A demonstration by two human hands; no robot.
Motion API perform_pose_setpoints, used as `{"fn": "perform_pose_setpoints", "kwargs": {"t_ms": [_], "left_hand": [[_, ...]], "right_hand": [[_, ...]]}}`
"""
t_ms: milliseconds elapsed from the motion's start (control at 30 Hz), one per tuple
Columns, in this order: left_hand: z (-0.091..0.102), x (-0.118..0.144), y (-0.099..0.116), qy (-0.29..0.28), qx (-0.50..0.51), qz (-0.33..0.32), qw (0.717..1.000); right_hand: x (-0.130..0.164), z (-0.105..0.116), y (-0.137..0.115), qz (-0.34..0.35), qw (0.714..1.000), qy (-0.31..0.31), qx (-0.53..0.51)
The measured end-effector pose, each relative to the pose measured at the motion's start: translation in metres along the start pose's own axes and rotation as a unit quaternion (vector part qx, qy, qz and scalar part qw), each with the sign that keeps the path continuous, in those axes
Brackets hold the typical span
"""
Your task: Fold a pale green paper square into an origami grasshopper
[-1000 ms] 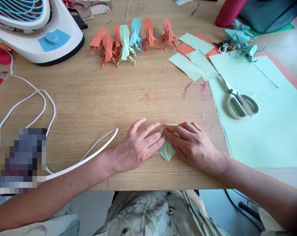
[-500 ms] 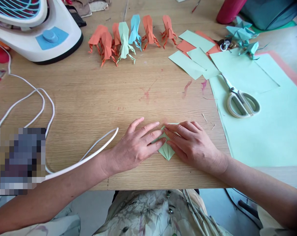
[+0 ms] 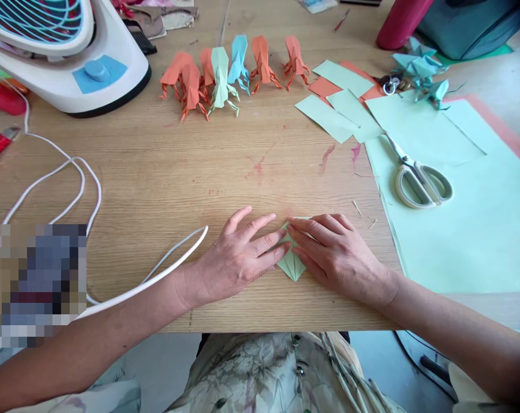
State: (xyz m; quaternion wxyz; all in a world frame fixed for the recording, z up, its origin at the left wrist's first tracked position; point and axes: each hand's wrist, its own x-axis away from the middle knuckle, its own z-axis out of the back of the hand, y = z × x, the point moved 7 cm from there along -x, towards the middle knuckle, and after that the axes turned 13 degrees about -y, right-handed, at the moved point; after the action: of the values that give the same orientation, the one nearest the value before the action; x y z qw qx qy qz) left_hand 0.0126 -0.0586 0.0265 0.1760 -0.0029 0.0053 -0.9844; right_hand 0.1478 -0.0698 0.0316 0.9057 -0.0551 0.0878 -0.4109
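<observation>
A small piece of light green paper [image 3: 294, 268], folded to a point at its near end, lies on the table between my two hands. Crease lines run toward that tip. My left hand [image 3: 240, 252] comes in from the left with its fingers spread; the fingertips nearest the paper rest on its left side. On the paper's right side, my right hand [image 3: 339, 252] has its fingers close together and bent, pressing the paper down. Both hands cover much of the upper part of the paper, and my right thumb is hidden.
Several folded paper figures [image 3: 220, 80] stand at the back. Scissors [image 3: 423, 184] lie on large green sheets [image 3: 466, 241] at right, near cut strips [image 3: 324, 117]. A white fan [image 3: 109, 74] and its cord [image 3: 81, 172] occupy the left. Teal paper figures [image 3: 418, 60] sit back right.
The view has shifted slightly, so the things at the back appear a little lower. Both hands and the folded paper stay almost in place.
</observation>
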Motion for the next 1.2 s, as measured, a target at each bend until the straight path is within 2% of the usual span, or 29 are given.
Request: {"fn": "perform_pose_setpoints", "kwargs": {"t_ms": [333,633,867,1200], "left_hand": [[0.001,-0.001,0.001,-0.014,0.013,0.005,1.000],[0.001,0.000,-0.001,0.003,0.034,0.017,0.999],[0.003,-0.002,-0.002,0.001,0.028,0.017,0.999],[0.008,0.005,0.001,0.027,-0.001,0.009,1.000]], "right_hand": [[0.001,-0.004,0.001,0.001,1.000,-0.022,0.004],[-0.003,-0.010,0.001,-0.023,0.998,-0.057,0.020],[-0.002,-0.010,-0.002,-0.010,0.997,-0.050,0.059],[-0.002,-0.012,-0.002,-0.020,0.996,-0.060,0.058]]}}
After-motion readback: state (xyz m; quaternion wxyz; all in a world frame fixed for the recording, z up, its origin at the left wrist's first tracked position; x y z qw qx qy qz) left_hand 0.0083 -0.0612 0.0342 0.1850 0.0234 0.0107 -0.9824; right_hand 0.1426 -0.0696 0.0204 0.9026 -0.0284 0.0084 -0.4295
